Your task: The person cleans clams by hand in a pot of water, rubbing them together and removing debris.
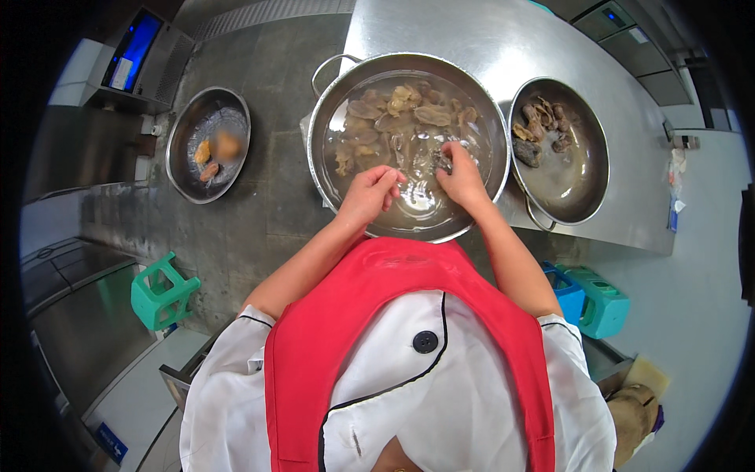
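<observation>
A large round steel basin (315,159) of cloudy water stands before me, partly on a steel table. Brownish, soft soaked pieces of food (407,109) lie in its water, mostly in the far half. My left hand (374,192) is above the near left part of the water, fingers curled, and whether it holds something small cannot be told. My right hand (460,174) is at the water's surface on the right, its fingertips near a dark, speckled patch. What lies between those fingers is unclear.
Right of the basin, an oval steel pan (566,194) with dark brown pieces stands on the steel table (631,194). Another steel bowl (177,165) with orange-brown pieces is at the left. Green stools (159,292) and a blue stool (566,295) stand lower down.
</observation>
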A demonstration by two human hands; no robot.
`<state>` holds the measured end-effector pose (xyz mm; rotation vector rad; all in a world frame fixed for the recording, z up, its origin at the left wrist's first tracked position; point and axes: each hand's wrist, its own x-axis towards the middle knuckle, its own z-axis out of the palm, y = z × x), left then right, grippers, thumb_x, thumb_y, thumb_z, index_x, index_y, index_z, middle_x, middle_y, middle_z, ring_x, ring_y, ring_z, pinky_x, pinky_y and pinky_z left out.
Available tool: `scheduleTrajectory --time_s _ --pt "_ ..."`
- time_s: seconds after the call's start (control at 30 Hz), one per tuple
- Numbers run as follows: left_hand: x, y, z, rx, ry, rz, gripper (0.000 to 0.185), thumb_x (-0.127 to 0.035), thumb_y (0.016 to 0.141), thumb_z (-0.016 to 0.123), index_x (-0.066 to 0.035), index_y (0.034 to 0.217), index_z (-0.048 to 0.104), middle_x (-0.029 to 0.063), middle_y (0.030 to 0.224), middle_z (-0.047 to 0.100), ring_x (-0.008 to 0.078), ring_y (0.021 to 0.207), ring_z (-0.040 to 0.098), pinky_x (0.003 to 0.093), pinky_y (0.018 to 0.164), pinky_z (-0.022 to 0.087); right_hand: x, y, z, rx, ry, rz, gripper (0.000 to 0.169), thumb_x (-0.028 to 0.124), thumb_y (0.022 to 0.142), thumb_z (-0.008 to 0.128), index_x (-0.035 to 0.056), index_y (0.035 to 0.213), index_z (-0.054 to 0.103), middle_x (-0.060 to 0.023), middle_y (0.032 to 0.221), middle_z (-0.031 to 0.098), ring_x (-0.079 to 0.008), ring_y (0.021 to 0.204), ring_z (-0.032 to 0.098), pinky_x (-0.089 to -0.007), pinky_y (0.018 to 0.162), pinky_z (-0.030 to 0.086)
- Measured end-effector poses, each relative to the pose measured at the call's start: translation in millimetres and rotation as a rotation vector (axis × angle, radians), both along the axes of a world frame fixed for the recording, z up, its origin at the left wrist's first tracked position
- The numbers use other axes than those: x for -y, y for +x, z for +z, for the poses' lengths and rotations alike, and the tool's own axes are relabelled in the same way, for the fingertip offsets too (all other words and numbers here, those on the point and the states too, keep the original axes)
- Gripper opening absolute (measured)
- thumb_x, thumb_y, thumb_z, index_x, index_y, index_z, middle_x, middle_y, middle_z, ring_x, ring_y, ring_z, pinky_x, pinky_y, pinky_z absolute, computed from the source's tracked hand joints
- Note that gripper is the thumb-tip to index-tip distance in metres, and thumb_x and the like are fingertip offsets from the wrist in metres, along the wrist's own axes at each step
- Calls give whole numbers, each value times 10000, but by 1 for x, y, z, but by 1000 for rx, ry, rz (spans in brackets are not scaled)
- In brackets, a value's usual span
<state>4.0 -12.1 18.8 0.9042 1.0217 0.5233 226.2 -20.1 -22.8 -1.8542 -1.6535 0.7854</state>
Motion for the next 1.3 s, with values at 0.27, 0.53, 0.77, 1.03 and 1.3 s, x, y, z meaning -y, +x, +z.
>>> scheduleTrajectory --time_s 0.27,0.53,0.77,1.03,1.3 --pt "-7 8 -4 278 -171 121 538 -379 1004 375 70 1298 399 199 1289 479 265 1183 493 382 1020 402 5 -19 44 -1118 -330 -129 388 22 833 650 29 1179 474 -108 1151 531 -150 1018 538 -274 885 455" --pt "-11 6 -3 513 -338 214 524 -402 989 404 39 1272 398 177 1242 487 253 1155 500 393 991 421 11 -40 54 -1001 -254 73 397 -14 812 652 46 1164 479 -68 1119 538 -119 1024 526 -260 897 438" --pt "-16 0 -10 575 -479 315 260 -238 954 512 -40 1116 557 81 991 626 193 905 619 354 782 514 12 -53 67 -934 -108 -4 146 44 902 554 -2 1040 553 -93 933 647 -122 810 615 -251 759 499" --pt "-23 -5 -4 633 -597 305 344 -421 958 480 -104 830 518 -18 595 394 91 433 325 232 414 285 13 -30 49 -821 -199 -86 135 71 923 522 0 1031 559 -65 853 648 -91 740 591 -224 694 482" --pt "-23 -5 4 569 -540 255 492 -510 960 415 -119 662 416 -27 489 273 97 359 243 252 354 219 17 -41 47 -829 -261 -29 131 90 929 520 8 1018 571 -57 830 647 -83 725 585 -218 670 469"
